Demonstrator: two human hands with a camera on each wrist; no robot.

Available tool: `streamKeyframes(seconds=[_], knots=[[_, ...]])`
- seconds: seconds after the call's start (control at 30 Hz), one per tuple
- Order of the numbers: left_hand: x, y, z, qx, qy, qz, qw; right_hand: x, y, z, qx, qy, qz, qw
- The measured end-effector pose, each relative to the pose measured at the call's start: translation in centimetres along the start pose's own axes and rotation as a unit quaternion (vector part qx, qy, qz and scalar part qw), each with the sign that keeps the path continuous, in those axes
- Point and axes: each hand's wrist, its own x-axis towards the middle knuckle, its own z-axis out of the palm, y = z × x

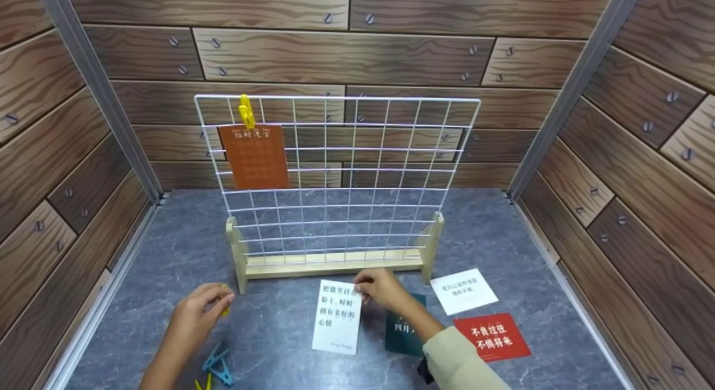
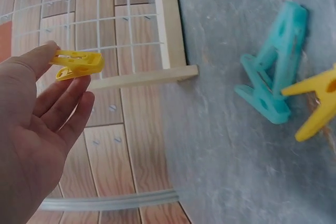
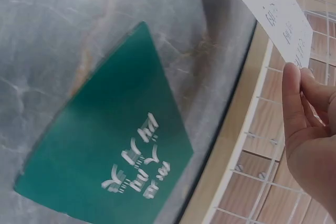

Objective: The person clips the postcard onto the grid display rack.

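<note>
Between thumb and fingers, my left hand (image 1: 196, 312) pinches a yellow clothespin (image 2: 81, 64), left of the wire rack's wooden foot. My right hand (image 1: 382, 292) grips a white card (image 1: 337, 317) with black lettering by its upper right corner, in front of the rack. In the right wrist view the white card (image 3: 275, 17) is caught between thumb and fingertips. A white wire grid rack (image 1: 357, 169) on a wooden stand rises behind both hands. An orange card (image 1: 257, 161) hangs at its upper left under another yellow clothespin (image 1: 246, 112).
Under my right forearm lies a dark green card (image 1: 399, 337), partly hidden. A second white card (image 1: 463, 291) and a red card (image 1: 494, 337) lie to the right. Blue clothespins (image 1: 218, 365) and a yellow one (image 1: 204, 383) lie at the front left. Wood-patterned walls enclose the grey surface.
</note>
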Motion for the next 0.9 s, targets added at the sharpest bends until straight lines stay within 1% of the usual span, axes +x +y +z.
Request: streamKeyframes(seconds=[0.2, 0.5, 0.6, 0.67, 0.83, 0.9], knots=[[0.5, 1.5, -0.2, -0.020, 0.023, 0.031, 0.9991, 0.1, -1.5, -0.9, 0.006, 0.015, -0.006, 1.000], [1.4, 3.8, -0.1, -0.059, 0.022, 0.032, 0.9975, 0.0, -4.2, -2.2, -0.014, 0.031, -0.013, 0.999], [1.8, 4.3, 0.0, -0.085, 0.027, 0.043, 0.9951, 0.1, -5.1, -2.7, -0.015, 0.038, -0.015, 0.999], [1.9, 4.5, 0.1, -0.102, 0.036, 0.056, 0.9926, 0.1, -5.7, -3.1, -0.017, 0.044, -0.019, 0.999], [2.4, 5.4, 0.2, -0.121, 0.055, 0.080, 0.9879, 0.2, -7.3, -4.1, -0.017, 0.056, -0.016, 0.998], [2.7, 5.7, 0.2, -0.133, 0.055, 0.084, 0.9861, 0.3, -7.9, -4.5, -0.022, 0.063, -0.017, 0.998]])
